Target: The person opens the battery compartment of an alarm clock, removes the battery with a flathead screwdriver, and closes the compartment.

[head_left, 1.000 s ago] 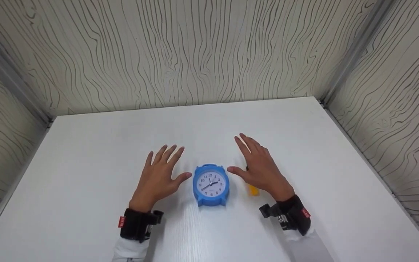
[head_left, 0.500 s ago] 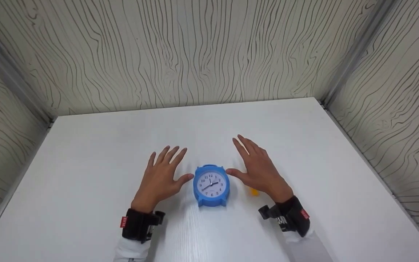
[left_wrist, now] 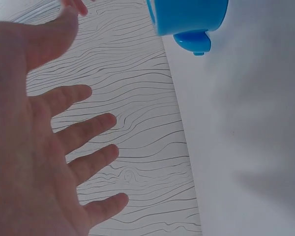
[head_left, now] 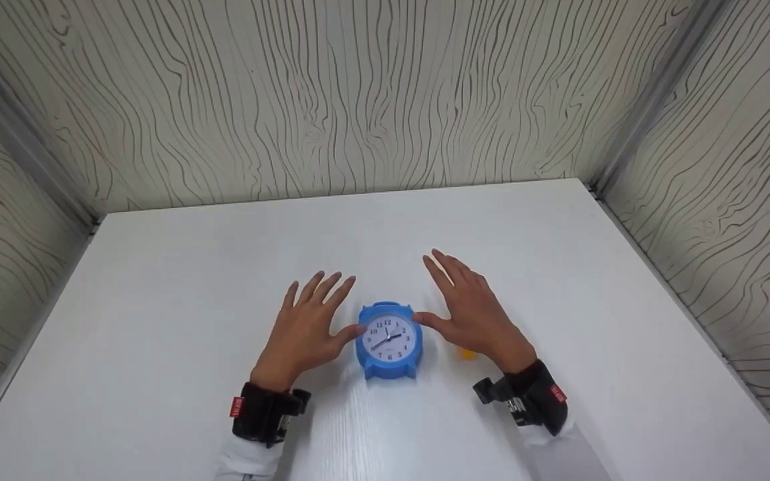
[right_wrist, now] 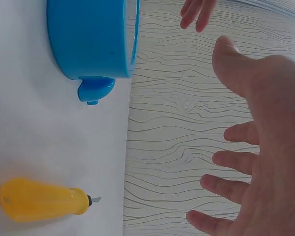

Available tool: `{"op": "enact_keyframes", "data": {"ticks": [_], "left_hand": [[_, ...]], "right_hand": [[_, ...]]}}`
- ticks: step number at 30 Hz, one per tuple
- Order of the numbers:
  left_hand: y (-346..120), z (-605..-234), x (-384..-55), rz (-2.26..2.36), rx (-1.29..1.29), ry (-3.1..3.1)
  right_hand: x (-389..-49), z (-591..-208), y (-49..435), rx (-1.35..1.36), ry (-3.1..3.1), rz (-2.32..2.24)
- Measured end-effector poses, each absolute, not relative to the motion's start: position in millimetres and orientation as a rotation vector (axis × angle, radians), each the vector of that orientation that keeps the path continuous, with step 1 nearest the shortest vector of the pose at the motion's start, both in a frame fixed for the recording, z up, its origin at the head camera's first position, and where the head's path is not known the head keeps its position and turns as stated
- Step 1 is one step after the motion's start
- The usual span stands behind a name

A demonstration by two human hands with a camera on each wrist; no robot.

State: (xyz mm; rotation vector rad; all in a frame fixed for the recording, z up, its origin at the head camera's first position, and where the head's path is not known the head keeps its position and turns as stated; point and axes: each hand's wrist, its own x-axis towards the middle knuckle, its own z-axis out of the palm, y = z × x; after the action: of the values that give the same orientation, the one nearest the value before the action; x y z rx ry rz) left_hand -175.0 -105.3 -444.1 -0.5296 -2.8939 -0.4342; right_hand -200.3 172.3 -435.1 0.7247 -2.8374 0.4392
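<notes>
A blue alarm clock (head_left: 389, 371) with a white dial lies face up on the white table, and its blue side (left_wrist: 189, 14) shows in the left wrist view. My left hand (head_left: 301, 337) hovers on its left with fingers spread, the thumb tip overlapping the clock's edge in the head view. On the other side my right hand (head_left: 482, 317) is held above the table, fingers straight and thumb toward the clock. Both palms are bare of any object. Under the right hand lies a short yellow screwdriver (right_wrist: 42, 199), mostly hidden from the head view.
The white table (head_left: 158, 300) is bordered by wood-grain panels (head_left: 358, 100) at the back and both sides. Grey metal posts (head_left: 659, 93) stand at the back corners. A black strap with a small camera (head_left: 268, 411) sits on each wrist.
My left hand has moved right, its thumb coming over the clock's edge. The right hand has shifted slightly left, covering more of the screwdriver. The clock has stayed in place.
</notes>
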Motion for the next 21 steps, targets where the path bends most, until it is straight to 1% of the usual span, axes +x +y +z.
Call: {"op": "enact_keyframes", "data": {"ticks": [8, 21], "left_hand": [[-95.6, -448.6, -173.9, -0.417, -0.582, -2.918], [-87.5, -450.2, -171.3, -0.455, -0.641, -2.963]], "right_hand": [[-197.3, -435.6, 169.0, 0.798, -2.824, 0.452], [-195.7, -437.9, 162.1, 0.802, -2.853, 0.421]]}}
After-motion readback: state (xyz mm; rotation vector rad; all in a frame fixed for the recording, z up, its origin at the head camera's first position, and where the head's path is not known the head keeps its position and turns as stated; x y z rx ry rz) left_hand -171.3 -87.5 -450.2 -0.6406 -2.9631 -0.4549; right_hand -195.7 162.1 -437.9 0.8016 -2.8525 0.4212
